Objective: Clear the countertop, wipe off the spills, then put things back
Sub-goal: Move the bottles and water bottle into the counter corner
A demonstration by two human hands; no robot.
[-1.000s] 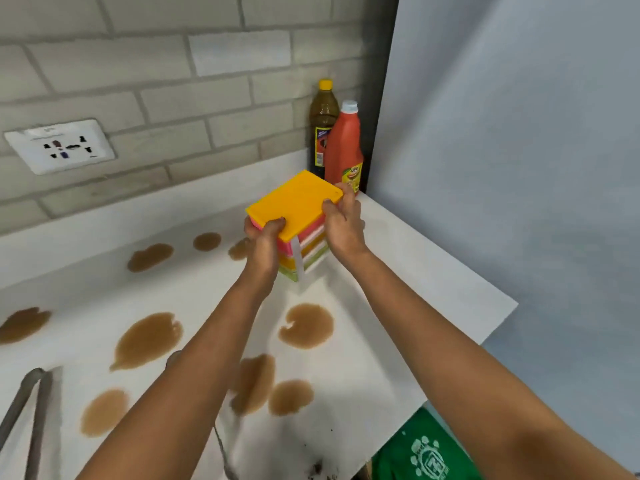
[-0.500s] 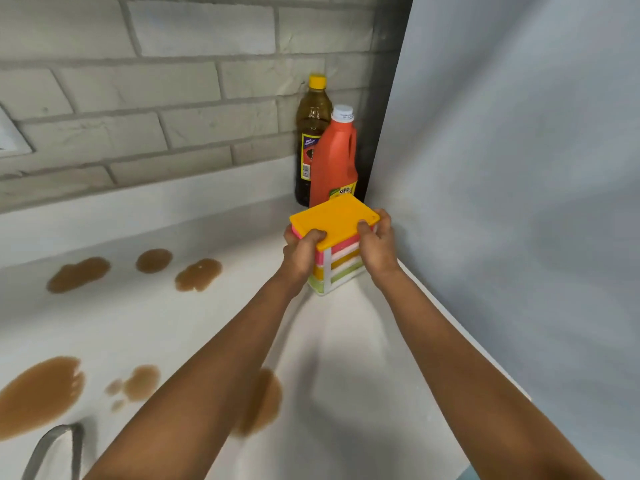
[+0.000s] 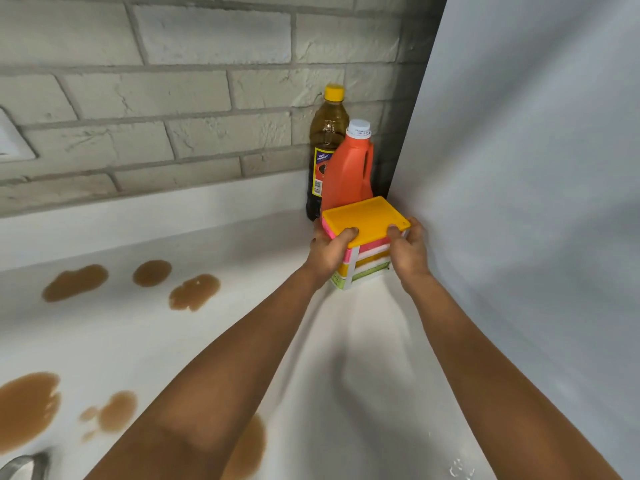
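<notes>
A small stack of coloured drawers with an orange top (image 3: 363, 218) stands on the white countertop (image 3: 363, 341) in the back right corner. My left hand (image 3: 330, 252) grips its left side and my right hand (image 3: 407, 251) grips its right side, thumbs on the orange top. Just behind the stack stand a dark oil bottle with a yellow cap (image 3: 327, 140) and an orange-red jug with a white cap (image 3: 349, 171). Several brown spills (image 3: 194, 291) lie on the counter to the left.
A grey brick wall (image 3: 173, 98) backs the counter and a pale panel (image 3: 536, 168) closes its right side. A wall socket's edge (image 3: 10, 143) shows at far left. A metal handle (image 3: 24, 464) pokes in at the bottom left corner.
Both hands have carried the drawer stack right and back, from above the spills into the corner by the two bottles. It now sits low against the counter.
</notes>
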